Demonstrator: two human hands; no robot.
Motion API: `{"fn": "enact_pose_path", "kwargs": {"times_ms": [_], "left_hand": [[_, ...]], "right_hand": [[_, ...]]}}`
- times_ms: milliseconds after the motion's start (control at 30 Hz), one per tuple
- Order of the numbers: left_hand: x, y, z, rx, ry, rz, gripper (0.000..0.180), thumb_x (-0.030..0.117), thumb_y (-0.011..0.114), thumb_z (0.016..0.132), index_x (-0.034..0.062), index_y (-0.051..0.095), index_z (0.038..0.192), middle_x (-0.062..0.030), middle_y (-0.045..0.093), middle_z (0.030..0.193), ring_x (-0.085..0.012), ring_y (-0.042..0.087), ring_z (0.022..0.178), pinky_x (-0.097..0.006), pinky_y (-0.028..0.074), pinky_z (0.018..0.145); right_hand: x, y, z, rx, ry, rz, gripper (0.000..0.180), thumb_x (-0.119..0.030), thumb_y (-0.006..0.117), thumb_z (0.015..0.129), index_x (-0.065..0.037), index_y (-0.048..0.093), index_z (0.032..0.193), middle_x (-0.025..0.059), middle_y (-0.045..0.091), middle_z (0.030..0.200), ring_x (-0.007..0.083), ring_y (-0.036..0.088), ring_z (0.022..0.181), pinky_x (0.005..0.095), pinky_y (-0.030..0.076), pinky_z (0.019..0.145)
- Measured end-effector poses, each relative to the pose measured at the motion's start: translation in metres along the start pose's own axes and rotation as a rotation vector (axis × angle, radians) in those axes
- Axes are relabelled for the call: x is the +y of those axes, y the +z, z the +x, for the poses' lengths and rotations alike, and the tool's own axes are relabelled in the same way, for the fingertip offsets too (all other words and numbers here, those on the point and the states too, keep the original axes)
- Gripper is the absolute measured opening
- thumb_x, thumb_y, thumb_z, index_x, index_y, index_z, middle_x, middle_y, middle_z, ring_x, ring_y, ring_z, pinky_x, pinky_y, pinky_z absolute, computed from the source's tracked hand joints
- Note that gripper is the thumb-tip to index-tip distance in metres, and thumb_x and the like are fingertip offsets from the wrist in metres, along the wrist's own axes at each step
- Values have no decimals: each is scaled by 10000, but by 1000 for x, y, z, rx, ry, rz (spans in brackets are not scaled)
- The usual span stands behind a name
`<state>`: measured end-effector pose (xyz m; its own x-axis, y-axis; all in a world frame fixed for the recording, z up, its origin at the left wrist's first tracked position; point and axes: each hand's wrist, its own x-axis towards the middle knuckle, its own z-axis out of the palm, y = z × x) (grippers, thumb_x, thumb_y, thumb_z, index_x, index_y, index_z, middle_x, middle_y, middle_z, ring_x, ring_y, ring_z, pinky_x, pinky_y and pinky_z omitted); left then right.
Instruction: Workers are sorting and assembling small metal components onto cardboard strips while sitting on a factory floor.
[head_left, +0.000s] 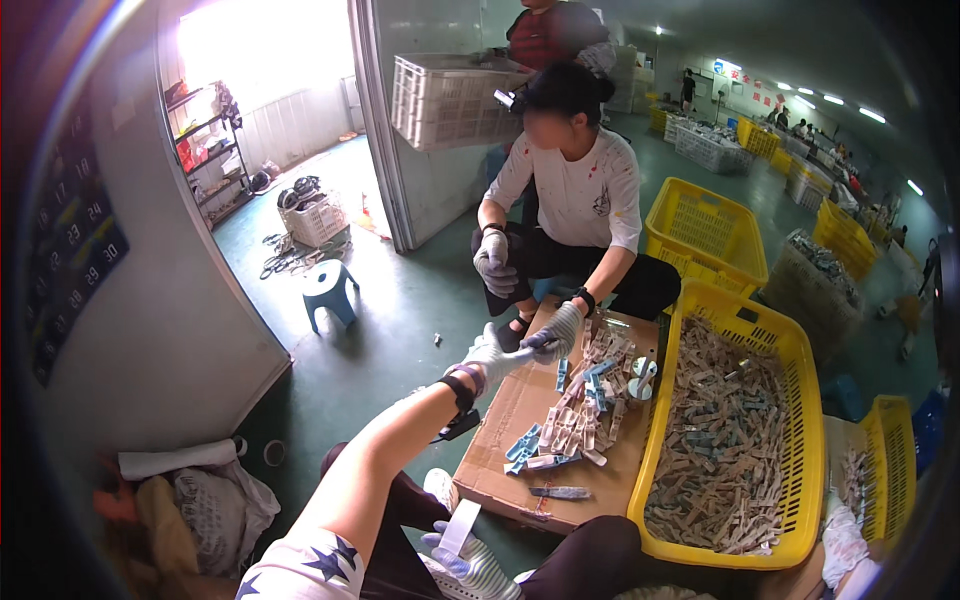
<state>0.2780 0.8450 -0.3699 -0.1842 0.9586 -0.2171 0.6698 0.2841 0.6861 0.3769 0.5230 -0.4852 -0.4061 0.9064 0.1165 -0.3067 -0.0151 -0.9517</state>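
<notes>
My left hand [488,358], in a pale glove with black and purple bands at the wrist, reaches forward and meets a co-worker's striped gloved hand [556,335]. Its fingers look closed, but whatever lies between the two hands is hidden. Low down between my knees, my right hand [468,572] in a striped glove grips a flat white strip [460,527]. Beyond it, pinkish-beige clothespins [572,425] and some blue clothespins [522,447] lie heaped on a cardboard box [512,432]. One greyish clothespin [560,492] rests alone near the box's front edge.
A yellow crate [812,440] full of clothespins stands right of the box, with another yellow crate [700,215] behind. The co-worker [575,190] crouches opposite. Someone behind carries a white crate [450,100]. A blue stool [330,285] stands left, sacks [225,500] lower left.
</notes>
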Motion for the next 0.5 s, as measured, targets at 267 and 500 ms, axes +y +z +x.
{"fn": "enact_pose_path", "kwargs": {"times_ms": [267, 500], "left_hand": [[-121, -38, -63, -266, 175, -276, 1043, 402, 772, 777, 55, 124, 1516, -248, 321, 1482, -328, 357, 1363, -406, 328, 1105], [-240, 1, -161, -608, 224, -442, 816, 141, 683, 784, 193, 297, 1502, -141, 531, 1324, -247, 510, 1203, -347, 418, 991]], "right_hand": [[-35, 28, -9, -45, 208, 429, 367, -132, 627, 920, -30, 528, 1259, 57, 631, 1137, 132, 590, 1011, 275, 469, 900], [5, 65, -25, -119, 468, 214, 464, -286, 715, 846, -64, 587, 1234, 40, 650, 1058, 147, 582, 1082, 303, 463, 897]]}}
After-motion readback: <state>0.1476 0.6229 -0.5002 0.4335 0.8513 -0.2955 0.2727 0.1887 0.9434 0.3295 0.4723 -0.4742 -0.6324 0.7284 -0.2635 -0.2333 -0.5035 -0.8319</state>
